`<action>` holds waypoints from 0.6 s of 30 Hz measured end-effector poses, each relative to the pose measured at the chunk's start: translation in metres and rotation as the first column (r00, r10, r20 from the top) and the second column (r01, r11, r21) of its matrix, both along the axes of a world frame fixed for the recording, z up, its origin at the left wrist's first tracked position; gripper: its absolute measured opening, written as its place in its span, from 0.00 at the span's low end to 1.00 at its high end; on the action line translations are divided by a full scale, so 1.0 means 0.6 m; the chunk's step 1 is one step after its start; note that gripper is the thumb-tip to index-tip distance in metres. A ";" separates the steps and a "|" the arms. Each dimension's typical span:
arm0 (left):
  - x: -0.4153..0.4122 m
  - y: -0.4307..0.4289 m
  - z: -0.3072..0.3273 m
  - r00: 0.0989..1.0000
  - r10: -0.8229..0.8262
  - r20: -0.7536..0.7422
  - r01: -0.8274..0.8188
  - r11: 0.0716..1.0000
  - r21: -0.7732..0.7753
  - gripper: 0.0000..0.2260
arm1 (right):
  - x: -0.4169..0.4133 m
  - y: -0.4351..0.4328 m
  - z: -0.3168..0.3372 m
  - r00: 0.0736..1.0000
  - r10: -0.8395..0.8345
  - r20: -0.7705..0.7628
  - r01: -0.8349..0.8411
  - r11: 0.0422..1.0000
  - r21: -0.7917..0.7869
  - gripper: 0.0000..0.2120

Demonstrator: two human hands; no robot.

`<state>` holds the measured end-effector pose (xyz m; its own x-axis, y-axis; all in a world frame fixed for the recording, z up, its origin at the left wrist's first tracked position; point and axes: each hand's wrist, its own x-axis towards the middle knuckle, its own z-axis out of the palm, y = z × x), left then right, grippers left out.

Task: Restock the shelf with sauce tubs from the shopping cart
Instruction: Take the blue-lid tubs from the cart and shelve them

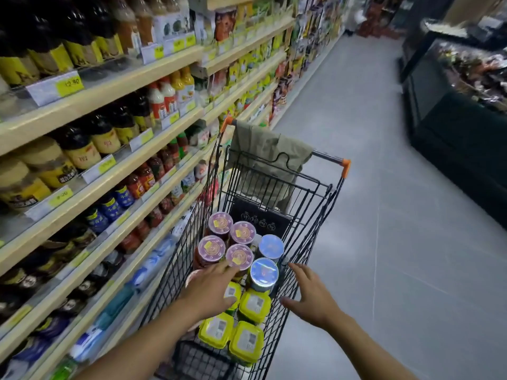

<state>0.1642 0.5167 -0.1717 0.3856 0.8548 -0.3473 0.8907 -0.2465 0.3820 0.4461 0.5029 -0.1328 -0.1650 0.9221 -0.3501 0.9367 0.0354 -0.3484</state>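
Note:
A black wire shopping cart (323, 204) stands in the aisle beside the shelf (115, 86). Inside it are several round tubs with pink lids (219, 223), two tubs with blue lids (270, 246), and several square tubs with yellow-green lids (253, 305). My left hand (212, 290) reaches into the cart, fingers spread, its fingertips at a pink-lidded tub (238, 256). My right hand (311, 294) hovers spread at the cart's right rim, next to the nearer blue-lidded tub (264, 274). Neither hand holds anything.
The shelf on the left carries sauce bottles, jars and price tags on several levels. An olive cloth (269, 152) hangs over the cart's far end by the orange-tipped handle (345, 164). Grey floor (397, 215) runs on the right, with a dark display case (452, 127) beyond.

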 end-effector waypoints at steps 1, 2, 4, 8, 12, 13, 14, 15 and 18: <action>0.012 0.014 -0.006 1.000 0.007 -0.007 -0.007 1.000 -0.026 0.37 | 0.009 0.021 -0.008 1.000 0.019 -0.007 -0.019 1.000 -0.009 0.40; 0.025 0.028 -0.013 1.000 0.014 -0.017 -0.015 0.999 -0.051 0.37 | 0.018 0.042 -0.016 0.999 0.036 -0.013 -0.037 0.999 -0.022 0.40; 0.048 0.052 -0.026 0.999 0.033 -0.030 -0.036 0.995 -0.097 0.37 | 0.033 0.084 -0.036 0.998 0.069 -0.014 -0.069 0.996 -0.055 0.40; 0.091 0.087 -0.050 0.998 0.044 -0.041 -0.050 0.985 -0.168 0.36 | 0.061 0.165 -0.087 0.993 0.122 -0.003 -0.121 0.985 -0.122 0.40; 0.124 0.104 -0.089 0.997 0.030 -0.076 -0.046 0.975 -0.216 0.37 | 0.076 0.236 -0.127 0.990 0.137 -0.020 -0.139 0.974 -0.179 0.38; 0.132 0.107 -0.098 0.995 0.020 -0.094 -0.041 0.973 -0.228 0.38 | 0.078 0.252 -0.137 0.988 0.156 -0.014 -0.156 0.970 -0.189 0.38; 0.141 0.110 -0.106 0.994 0.012 -0.111 -0.039 0.970 -0.241 0.38 | 0.080 0.266 -0.147 0.984 0.176 -0.006 -0.174 0.965 -0.198 0.39; 0.149 0.113 -0.113 0.992 0.006 -0.123 -0.037 0.967 -0.253 0.38 | 0.081 0.279 -0.159 0.981 0.195 0.004 -0.190 0.960 -0.208 0.39; 0.177 0.123 -0.140 0.989 0.017 -0.146 -0.056 0.961 -0.270 0.39 | 0.079 0.311 -0.192 0.967 0.250 0.045 -0.235 0.947 -0.221 0.38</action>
<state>0.2706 0.5904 -0.2557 0.2863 0.7324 -0.6177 0.9467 -0.1168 0.3002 0.4933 0.6896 -0.2478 -0.3420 0.7605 -0.5520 0.9316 0.1972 -0.3055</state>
